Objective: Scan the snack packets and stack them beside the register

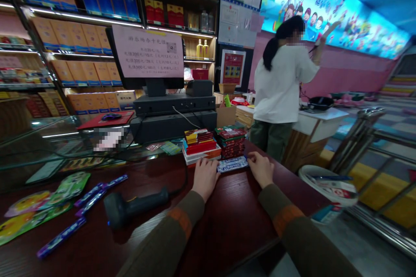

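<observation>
A blue-and-white wrapped snack packet (232, 164) lies on the dark red counter, close in front of two stacks of packets. My left hand (205, 176) has its fingers bent at the packet's left end. At the right end, my right hand (261, 168) grips it with curled fingers. Just behind are a stack of red, yellow and white packets (199, 145) and a stack of dark red and green packets (230, 140). Left of my left forearm rests a black barcode scanner (136, 205) with its cable running back.
Purple stick packs (61, 238) and green-and-yellow packages (69, 188) lie at the left. A monitor (147, 54) stands behind the counter stacks. A person in a white shirt (276, 86) stands beyond the counter. A white bucket (328, 181) stands right of the counter edge, beside metal railings (367, 138).
</observation>
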The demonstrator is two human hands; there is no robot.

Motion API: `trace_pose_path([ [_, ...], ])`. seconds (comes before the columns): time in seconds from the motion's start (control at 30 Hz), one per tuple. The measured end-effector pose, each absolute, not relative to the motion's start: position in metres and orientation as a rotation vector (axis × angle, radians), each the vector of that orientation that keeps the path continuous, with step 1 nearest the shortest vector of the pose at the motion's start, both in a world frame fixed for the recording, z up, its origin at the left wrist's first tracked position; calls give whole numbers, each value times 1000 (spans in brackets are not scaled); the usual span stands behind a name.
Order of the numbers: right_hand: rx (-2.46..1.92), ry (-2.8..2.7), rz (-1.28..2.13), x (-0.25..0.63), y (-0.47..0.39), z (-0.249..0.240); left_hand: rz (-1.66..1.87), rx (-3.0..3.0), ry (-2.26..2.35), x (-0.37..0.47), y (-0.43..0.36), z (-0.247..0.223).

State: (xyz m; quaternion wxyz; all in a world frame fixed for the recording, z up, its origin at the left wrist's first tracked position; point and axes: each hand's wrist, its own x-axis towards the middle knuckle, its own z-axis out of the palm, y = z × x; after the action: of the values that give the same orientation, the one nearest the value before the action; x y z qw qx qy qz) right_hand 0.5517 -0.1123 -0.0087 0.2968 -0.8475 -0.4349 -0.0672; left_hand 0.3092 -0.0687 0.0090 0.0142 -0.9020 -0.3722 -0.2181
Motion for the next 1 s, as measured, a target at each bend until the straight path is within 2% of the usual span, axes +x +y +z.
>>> trace_pose_path([
  [0.53, -2315, -1209, -216, 556, -106, -13, -646, -2813, -1223, 313, -70, 10],
  [1.0, -2296, -1235, -425, 536, -116, -8, -663, -2758, -1250, 301, -73, 15],
])
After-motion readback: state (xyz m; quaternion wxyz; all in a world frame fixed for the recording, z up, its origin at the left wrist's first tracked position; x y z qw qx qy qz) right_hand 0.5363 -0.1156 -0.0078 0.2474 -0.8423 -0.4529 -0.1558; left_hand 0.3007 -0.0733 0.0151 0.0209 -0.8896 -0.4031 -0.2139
